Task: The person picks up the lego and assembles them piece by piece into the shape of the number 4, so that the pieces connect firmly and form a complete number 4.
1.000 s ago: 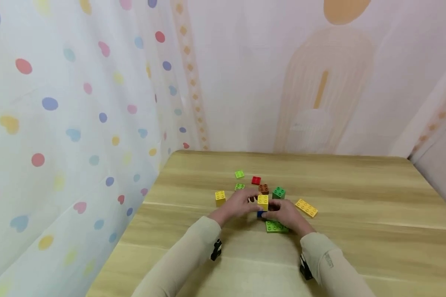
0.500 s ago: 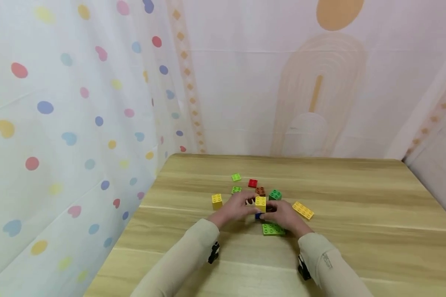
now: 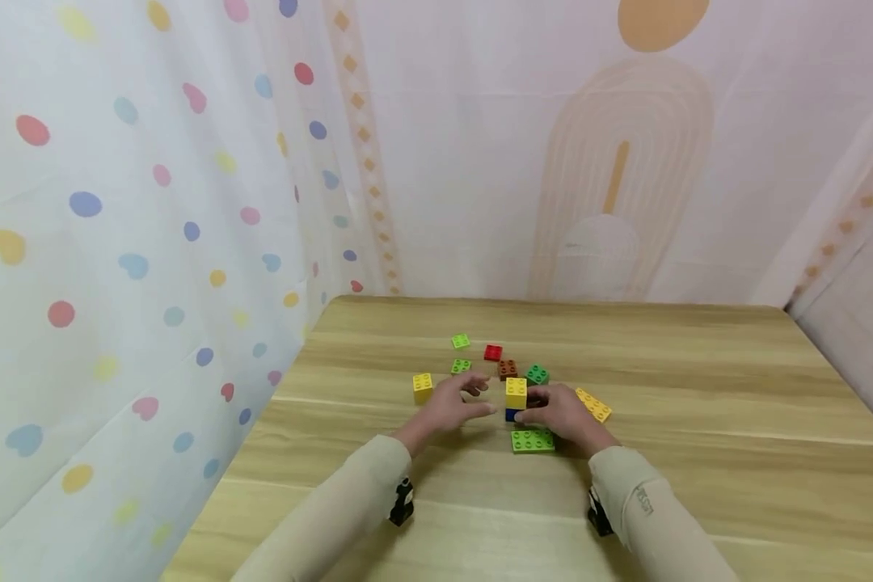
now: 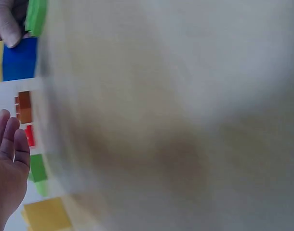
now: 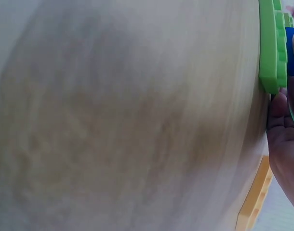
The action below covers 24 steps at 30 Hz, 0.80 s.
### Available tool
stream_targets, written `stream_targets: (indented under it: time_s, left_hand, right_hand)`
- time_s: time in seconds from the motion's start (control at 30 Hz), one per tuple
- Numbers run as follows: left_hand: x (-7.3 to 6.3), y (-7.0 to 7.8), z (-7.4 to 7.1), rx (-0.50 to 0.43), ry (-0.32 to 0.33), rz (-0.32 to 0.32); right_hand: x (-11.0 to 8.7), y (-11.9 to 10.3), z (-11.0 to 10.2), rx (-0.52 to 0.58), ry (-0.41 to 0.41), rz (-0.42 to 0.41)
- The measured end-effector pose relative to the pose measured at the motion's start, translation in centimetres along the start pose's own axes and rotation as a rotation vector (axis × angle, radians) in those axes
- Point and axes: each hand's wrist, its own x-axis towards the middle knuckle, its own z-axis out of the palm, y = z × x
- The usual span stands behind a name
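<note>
A yellow brick (image 3: 516,391) sits on top of a blue brick (image 3: 512,415), the two forming a small tower. My right hand (image 3: 566,416) grips this tower from the right, its thumb against the blue brick's face in the left wrist view. To the left, my left hand (image 3: 453,404) is apart from the tower, fingers spread and nothing between them. Just in front of the tower lies a light green plate (image 3: 533,441) with two rows of studs. Another yellow brick (image 3: 422,388) stands left of my left hand.
Behind the hands are a brown brick (image 3: 508,369), a dark green brick (image 3: 537,374), a flat red piece (image 3: 493,352) and two light green pieces (image 3: 461,341). A long orange-yellow plate (image 3: 593,405) lies right of my right hand. Curtains hang beyond the wooden table (image 3: 698,388).
My left hand has let go of the tower and drawn back to the left. My right hand keeps its hold, and the tower has shifted slightly right.
</note>
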Motion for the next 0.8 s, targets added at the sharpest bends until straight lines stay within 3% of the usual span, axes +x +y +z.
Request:
stream_targets:
  time_s: [0.13,0.3,0.5,0.8]
  left_hand:
    - [-1.5,-0.7,0.2,-0.08,-0.021,-0.008]
    - [-2.7,-0.6,1.9,-0.099,-0.055,0.01]
    - [-3.0,-0.1,3.8,0.062,-0.027,0.07]
    - [-2.9,0.2,4.9,0.238,0.015,0.125]
  right_hand:
    - [0.2,0.1,-0.3,0.01,0.006,-0.004]
    - [0.3,0.3,-0.7,0.011,0.027,-0.006]
    - [0.1,0.5,-0.7,0.006,0.024,-0.02]
    - [-0.2,0.4,-0.3,0.034,0.01,-0.049]
